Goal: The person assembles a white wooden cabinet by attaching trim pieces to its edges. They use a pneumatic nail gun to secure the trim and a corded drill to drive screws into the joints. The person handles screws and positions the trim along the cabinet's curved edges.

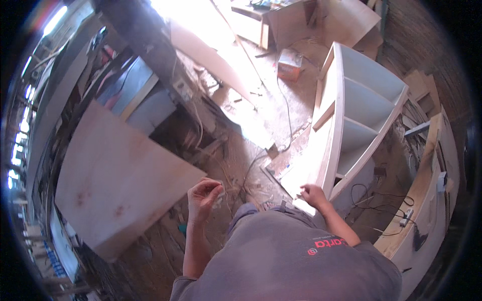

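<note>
My left hand (203, 196) is raised in front of my chest with its fingers curled around a small pale object, too small to identify. My right hand (314, 193) rests on the near end of a white shelving unit (351, 120) that lies on its side on the floor, its fingers pinched at the edge of the side panel. Whether the right hand holds anything is not clear. A large plywood sheet (115, 180) lies just left of my left hand.
Black cables (288, 115) run across the dusty floor. An orange box (289, 65) stands further off. Wooden boards and a workbench (256, 20) are at the back. A curved wooden piece with a white power strip (405, 216) lies at the right.
</note>
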A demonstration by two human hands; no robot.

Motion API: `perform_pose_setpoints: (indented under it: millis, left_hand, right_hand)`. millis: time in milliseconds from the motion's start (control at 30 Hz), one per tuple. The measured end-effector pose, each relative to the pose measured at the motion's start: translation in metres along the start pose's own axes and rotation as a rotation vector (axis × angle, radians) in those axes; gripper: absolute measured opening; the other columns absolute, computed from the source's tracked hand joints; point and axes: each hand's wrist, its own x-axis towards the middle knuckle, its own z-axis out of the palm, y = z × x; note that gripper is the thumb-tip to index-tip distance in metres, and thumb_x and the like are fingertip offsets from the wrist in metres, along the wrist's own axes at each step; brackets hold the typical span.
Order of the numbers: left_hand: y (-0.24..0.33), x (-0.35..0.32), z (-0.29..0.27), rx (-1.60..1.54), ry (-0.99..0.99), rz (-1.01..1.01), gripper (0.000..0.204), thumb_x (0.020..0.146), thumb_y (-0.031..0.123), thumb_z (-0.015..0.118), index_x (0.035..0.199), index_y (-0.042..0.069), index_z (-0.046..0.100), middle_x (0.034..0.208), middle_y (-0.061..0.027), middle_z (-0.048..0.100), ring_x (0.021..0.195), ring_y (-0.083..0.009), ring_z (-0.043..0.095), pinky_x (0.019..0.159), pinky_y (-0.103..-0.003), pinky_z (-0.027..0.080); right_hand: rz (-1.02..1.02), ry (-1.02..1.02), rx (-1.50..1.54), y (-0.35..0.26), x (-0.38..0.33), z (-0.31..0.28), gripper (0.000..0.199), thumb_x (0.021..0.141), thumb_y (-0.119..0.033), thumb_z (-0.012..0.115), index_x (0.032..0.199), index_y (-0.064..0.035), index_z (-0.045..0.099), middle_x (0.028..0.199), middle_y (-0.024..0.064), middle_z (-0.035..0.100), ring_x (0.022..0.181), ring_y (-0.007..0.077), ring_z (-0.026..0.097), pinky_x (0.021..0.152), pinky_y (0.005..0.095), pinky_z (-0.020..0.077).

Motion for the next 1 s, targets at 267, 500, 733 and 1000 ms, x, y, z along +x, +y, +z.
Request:
perform_pose_setpoints:
  millis: [267,500,733,1000]
  left_hand:
    - [0.176,0.140,0.027,-0.504,-0.670,0.720,0.012,0.081,-0.006,0.080,0.092,-0.001,0.075,0.085,-0.0137,0.069,0.077,-0.0236,0.067,0.068,-0.035,0.056]
    - [0.259,0.202,0.086,-1.041,-1.319,0.825,0.031,0.102,0.011,0.056,0.074,0.001,0.061,0.079,-0.0165,0.065,0.066,-0.0290,0.065,0.052,-0.039,0.053]
    - [0.271,0.309,0.204,-1.047,-1.367,0.662,0.031,0.100,0.008,0.052,0.070,0.005,0.059,0.076,-0.0131,0.065,0.062,-0.0240,0.062,0.049,-0.035,0.045]
    - [0.332,0.411,0.330,-1.095,-1.381,0.583,0.033,0.098,0.005,0.047,0.066,0.009,0.055,0.071,-0.0093,0.065,0.056,-0.0182,0.059,0.046,-0.031,0.036]
  right_hand:
    - [0.373,0.175,0.125,0.002,-0.031,0.010,0.032,0.088,-0.027,0.073,0.115,-0.0115,0.078,0.108,0.0181,0.077,0.102,0.0359,0.073,0.093,0.0438,0.0565]
    - [0.583,0.222,0.231,0.016,-0.022,0.007,0.036,0.085,-0.029,0.074,0.116,-0.0118,0.078,0.109,0.0197,0.076,0.102,0.0374,0.073,0.095,0.0451,0.0562]
    - [0.577,0.068,0.190,0.063,0.076,-0.031,0.037,0.086,-0.029,0.068,0.117,-0.0133,0.078,0.106,0.0190,0.076,0.101,0.0371,0.073,0.088,0.0443,0.0566]
    - [0.603,0.257,0.294,0.118,0.179,-0.220,0.032,0.088,-0.029,0.072,0.113,-0.0096,0.078,0.107,0.0187,0.076,0.103,0.0375,0.073,0.092,0.0438,0.0568]
